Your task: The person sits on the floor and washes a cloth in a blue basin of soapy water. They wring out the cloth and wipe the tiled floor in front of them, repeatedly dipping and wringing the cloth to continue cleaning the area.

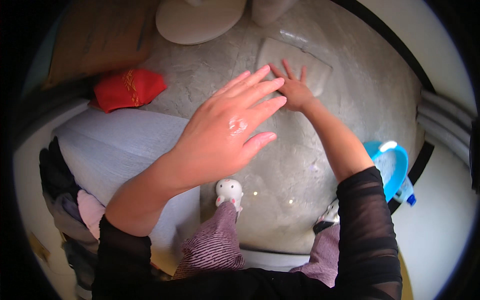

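My left hand is raised over the grey marbled floor, back of the hand up, fingers extended and somewhat apart. A wet, glossy spot shines on the back of it, near the knuckles. It holds nothing. Farther out, my right hand has its fingers spread wide and is likewise without any object. The fingers of that hand overlap the near edge of a pale, flat, folded cloth on the floor; whether they touch it I cannot tell.
At the right stands a blue basin with whitish contents, beside a bottle with a blue cap. A grey-blue upholstered seat fills the left, with a red fabric item behind it. A round white base and a cardboard box lie beyond.
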Tool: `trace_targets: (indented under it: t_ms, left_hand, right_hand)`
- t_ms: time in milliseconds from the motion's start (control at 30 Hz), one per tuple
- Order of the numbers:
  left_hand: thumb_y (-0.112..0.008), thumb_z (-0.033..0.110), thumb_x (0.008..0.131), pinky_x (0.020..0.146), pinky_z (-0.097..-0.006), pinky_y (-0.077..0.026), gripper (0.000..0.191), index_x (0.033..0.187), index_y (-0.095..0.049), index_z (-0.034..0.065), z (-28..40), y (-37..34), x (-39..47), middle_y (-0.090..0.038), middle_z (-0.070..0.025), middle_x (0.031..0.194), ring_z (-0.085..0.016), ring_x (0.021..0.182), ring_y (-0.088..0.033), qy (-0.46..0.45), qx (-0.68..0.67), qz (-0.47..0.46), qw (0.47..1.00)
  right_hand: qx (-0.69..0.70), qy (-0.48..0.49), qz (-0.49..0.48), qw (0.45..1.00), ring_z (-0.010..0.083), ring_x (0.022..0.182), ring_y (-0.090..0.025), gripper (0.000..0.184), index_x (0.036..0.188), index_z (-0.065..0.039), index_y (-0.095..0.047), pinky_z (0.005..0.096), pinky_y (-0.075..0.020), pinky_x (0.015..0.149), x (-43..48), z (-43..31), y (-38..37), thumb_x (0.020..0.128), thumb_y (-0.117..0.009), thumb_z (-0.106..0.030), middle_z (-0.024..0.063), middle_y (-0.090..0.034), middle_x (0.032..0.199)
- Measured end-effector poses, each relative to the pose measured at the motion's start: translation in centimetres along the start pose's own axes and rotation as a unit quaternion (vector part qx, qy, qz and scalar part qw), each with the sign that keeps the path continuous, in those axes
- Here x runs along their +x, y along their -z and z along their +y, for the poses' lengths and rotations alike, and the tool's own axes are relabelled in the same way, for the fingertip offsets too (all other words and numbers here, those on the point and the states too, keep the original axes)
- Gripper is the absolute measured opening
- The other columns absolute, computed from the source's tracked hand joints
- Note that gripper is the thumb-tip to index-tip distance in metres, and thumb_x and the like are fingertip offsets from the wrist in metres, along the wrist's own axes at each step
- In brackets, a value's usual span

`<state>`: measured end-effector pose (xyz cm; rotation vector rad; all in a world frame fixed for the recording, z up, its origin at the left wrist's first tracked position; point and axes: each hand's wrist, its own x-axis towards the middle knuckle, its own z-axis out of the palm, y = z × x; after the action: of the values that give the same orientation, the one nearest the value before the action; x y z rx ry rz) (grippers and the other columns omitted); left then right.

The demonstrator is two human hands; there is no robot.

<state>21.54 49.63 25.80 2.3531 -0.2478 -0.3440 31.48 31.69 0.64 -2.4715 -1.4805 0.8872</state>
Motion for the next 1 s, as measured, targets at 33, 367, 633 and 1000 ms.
trace_targets:
  t_ms: [33,367,633,1000]
  left_hand:
    - [-0.066,0.014,0.081,0.112,-0.0481,-0.031,0.044,0.122,-0.059,0.0008,0.0,-0.2,0.3,-0.05,-0.0153,0.138,-0.036,0.135,-0.038,-0.008,-0.012,0.003,1.0]
    - [-0.063,0.02,0.089,0.113,-0.0405,-0.028,0.043,0.128,-0.057,0.0046,-2.6,0.0,0.0,-0.047,-0.0122,0.144,-0.031,0.141,-0.032,0.006,-0.027,-0.035,0.999]
    - [-0.064,0.023,0.089,0.109,-0.0383,-0.035,0.041,0.125,-0.059,0.0054,-4.4,-2.4,-1.2,-0.052,-0.0123,0.139,-0.029,0.138,-0.038,-0.068,0.024,-0.067,0.995]
    - [-0.063,0.024,0.09,0.103,-0.033,-0.04,0.033,0.117,-0.066,0.0064,6.7,-10.4,-1.0,-0.063,-0.0111,0.125,-0.021,0.12,-0.055,-0.012,-0.23,-0.159,0.96]
  right_hand:
    - [0.021,-0.036,0.006,0.999,0.0334,0.148,-0.002,0.086,0.145,-0.043,-0.035,0.0737,-0.0101,0.108,-2.1,0.4,-0.6,0.072,-0.071,-0.014,-0.0013,-0.011,0.161]
    - [0.115,-0.314,0.06,0.94,0.0383,0.146,-0.009,0.083,0.143,-0.039,-0.04,0.0663,-0.0163,0.112,-15.1,-8.8,-10.4,0.074,-0.061,0.001,0.0034,-0.012,0.16]
    - [0.362,-0.311,0.449,0.756,0.0407,0.141,-0.025,0.068,0.133,-0.022,-0.054,0.0447,-0.0275,0.115,-20.9,-14.5,-9.5,0.073,-0.052,0.011,0.0126,-0.041,0.147]
    - [0.858,-0.099,0.503,0.035,0.0293,0.122,-0.052,0.048,0.137,-0.002,-0.043,0.0446,-0.0394,0.107,-38.2,-24.4,-7.7,0.097,-0.053,-0.026,0.0145,-0.054,0.133]
